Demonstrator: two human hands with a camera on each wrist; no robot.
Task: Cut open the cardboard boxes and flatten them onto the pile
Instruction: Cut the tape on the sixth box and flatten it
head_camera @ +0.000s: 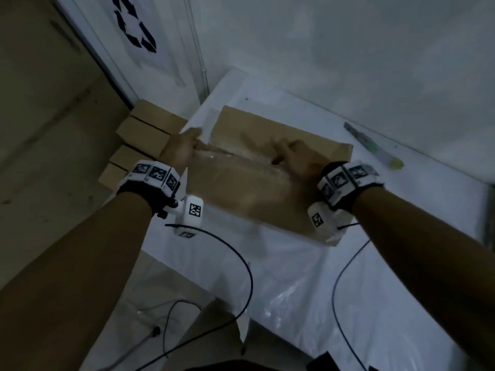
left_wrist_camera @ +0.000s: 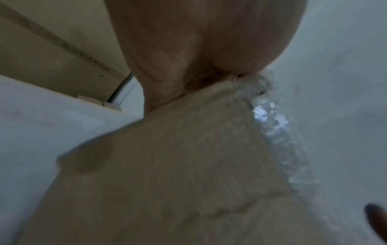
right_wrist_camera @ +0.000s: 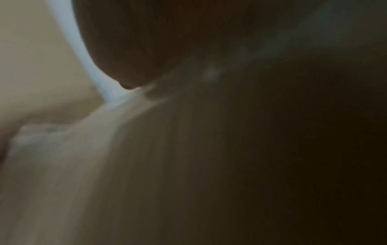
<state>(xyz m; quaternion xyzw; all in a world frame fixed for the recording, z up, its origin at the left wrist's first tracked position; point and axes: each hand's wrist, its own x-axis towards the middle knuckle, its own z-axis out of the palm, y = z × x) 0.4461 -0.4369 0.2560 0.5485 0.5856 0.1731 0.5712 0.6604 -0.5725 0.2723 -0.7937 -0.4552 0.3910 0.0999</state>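
Cardboard is the stuff of everything here. On the far left, flat brown boxes [head_camera: 139,145] are stacked in a pile on the floor, by the wall with a dark arrow sign [head_camera: 135,25] on it. Just to the right of the pile, a white table [head_camera: 308,277] with a shiny clear plastic cover is seen.

One big brown box [head_camera: 257,180] is laid on the table, close to its left edge. A long strip of clear, shiny tape [left_wrist_camera: 278,132] is stuck along the top seam of the box. The cardboard is plain and a bit creased.

The left hand [head_camera: 182,149] is placed on the left end of the box, at the taped seam. In the left wrist view, the palm is pressed on the cardboard edge, but the fingers are hidden, so how tight they are closed cannot be told.

The right hand [head_camera: 297,156] is set on the middle of the box top. Its fingers are curled down into the dark gap at the seam, and the flap edge is gripped. The right wrist view is dark and blurry.

Far to the right, a cutter [head_camera: 373,144] with a yellow-green end is left lying on the table, well apart from the box.
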